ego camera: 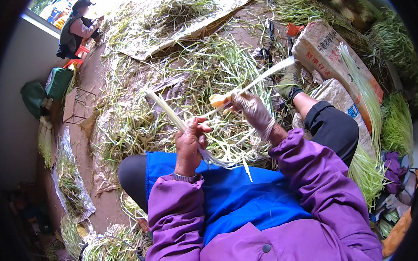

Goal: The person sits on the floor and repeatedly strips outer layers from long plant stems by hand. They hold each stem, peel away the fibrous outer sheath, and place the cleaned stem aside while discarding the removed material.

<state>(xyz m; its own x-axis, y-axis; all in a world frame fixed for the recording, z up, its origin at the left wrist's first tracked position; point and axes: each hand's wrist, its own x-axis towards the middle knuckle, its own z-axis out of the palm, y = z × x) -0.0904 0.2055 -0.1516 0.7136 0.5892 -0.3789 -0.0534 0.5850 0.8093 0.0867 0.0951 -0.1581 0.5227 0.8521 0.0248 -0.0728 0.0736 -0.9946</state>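
Observation:
My bare left hand (190, 140) is closed around a bundle of long pale stalks (165, 108), whose lower ends trail over the blue apron (255, 196) on my lap. To its upper right, my right hand (252, 109), in a thin translucent glove, grips a few whitish stalks (270, 70) that point to the upper right. A yellow-orange piece (218, 101) shows at its fingertips; whether it is part of the glove or held, I cannot tell. A thin stalk runs between the two hands. Loose green and straw-coloured leaves (134, 133) lie heaped before me.
Printed sacks (314, 47) lie at right, with long pale stalks (365, 89) laid over one. More green bundles (397, 122) are beyond. A wire frame (84, 104) and green bags (58, 83) stand at left. A person (76, 29) sits at upper left, apart from my hands.

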